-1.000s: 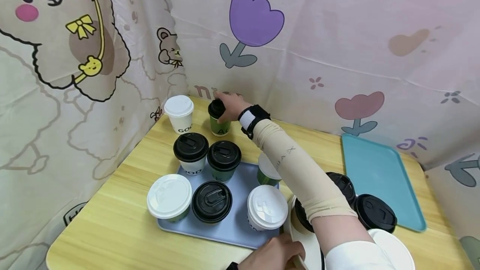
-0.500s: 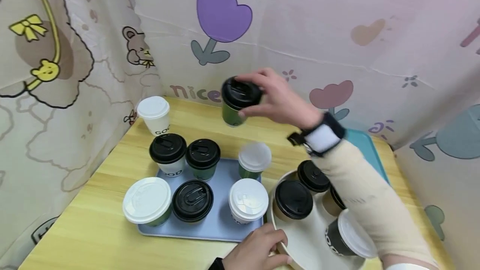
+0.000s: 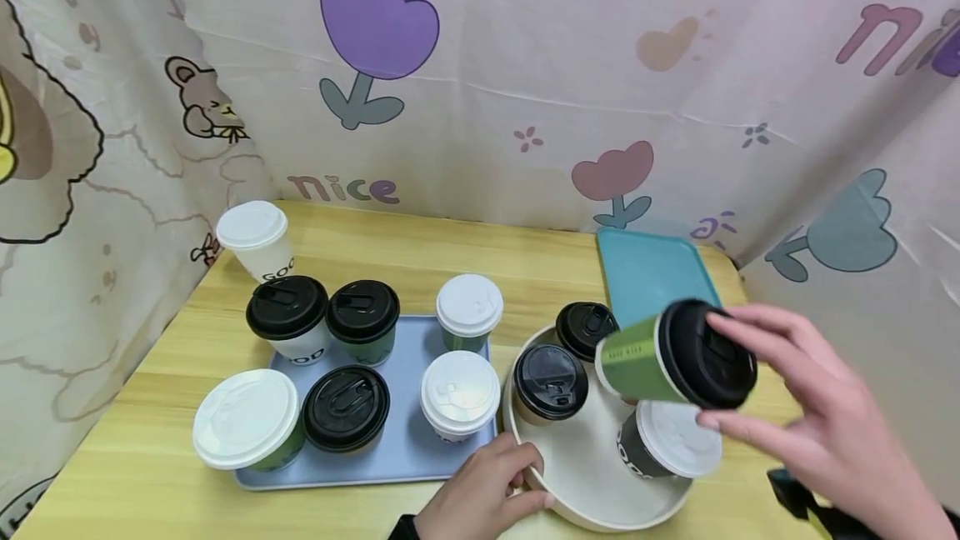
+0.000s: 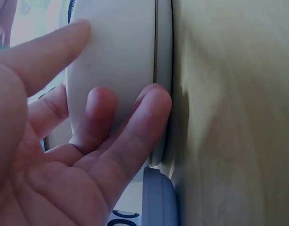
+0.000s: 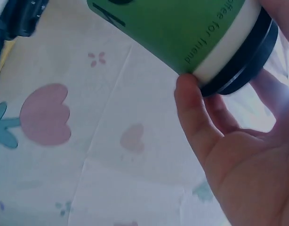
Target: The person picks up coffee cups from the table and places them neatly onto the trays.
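My right hand [image 3: 817, 407] pinches a green paper coffee cup [image 3: 637, 361] by its black lid, thumb on one side and fingers on the other. The cup is tipped on its side above the round cream tray [image 3: 577, 515], its base pointing left. In the right wrist view the green cup [image 5: 177, 33] shows printed lettering. My left hand [image 3: 483, 486] holds the round tray's near left rim; in the left wrist view fingers [image 4: 135, 127] lie against its outer wall [image 4: 121, 52]. Two black-lidded cups [image 3: 551, 382] and a leaning dark cup with a white lid [image 3: 678, 440] are in this tray.
Left of the round tray, a blue rectangular tray [image 3: 412, 448] bears several lidded cups. A white cup [image 3: 255, 236] stands behind it on the wooden table [image 3: 420, 232]. A teal tray [image 3: 652, 269] lies at the back right, by the patterned curtain [image 3: 480, 107].
My right hand has lifted the green cup from the back of the table and carried it right, over the round tray, tipping it. My left hand stays at the tray's rim. The view has turned right.
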Motion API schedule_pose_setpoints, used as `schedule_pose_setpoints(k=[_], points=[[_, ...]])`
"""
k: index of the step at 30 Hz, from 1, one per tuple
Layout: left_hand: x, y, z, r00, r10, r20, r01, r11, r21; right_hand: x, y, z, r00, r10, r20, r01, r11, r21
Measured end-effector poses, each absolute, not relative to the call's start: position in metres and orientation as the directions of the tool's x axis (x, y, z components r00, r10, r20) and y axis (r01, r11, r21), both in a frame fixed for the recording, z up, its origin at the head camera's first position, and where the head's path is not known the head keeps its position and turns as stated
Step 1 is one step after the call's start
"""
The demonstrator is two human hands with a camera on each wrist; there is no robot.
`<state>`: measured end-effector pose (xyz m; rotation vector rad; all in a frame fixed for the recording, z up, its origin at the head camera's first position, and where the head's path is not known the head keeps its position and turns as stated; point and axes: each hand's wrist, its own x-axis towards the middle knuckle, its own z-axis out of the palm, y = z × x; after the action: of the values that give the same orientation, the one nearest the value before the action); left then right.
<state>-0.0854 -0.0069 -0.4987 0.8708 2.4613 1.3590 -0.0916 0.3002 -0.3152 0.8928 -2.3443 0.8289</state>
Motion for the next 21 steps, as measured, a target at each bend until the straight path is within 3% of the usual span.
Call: schedule_pose_setpoints(k=[9, 15, 21], points=[[-0.085, -0.008, -0.498, -0.805, 0.573, 0.153, 0.433, 0.392, 0.812, -0.043, 0.292, -0.356, -0.661, -0.385, 0.644, -0.699, 0.628, -0.342], [-0.086, -0.008, -0.497, -0.806, 0.577, 0.132, 0.412, 0.386, 0.825, -0.037, 0.286, -0.375, -0.690, -0.382, 0.615, -0.676, 0.644, -0.358], [-0.086, -0.008, -0.496, -0.809, 0.578, 0.107, 0.389, 0.389, 0.835, -0.043, 0.281, -0.394, -0.725, -0.412, 0.552, -0.626, 0.728, -0.279]])
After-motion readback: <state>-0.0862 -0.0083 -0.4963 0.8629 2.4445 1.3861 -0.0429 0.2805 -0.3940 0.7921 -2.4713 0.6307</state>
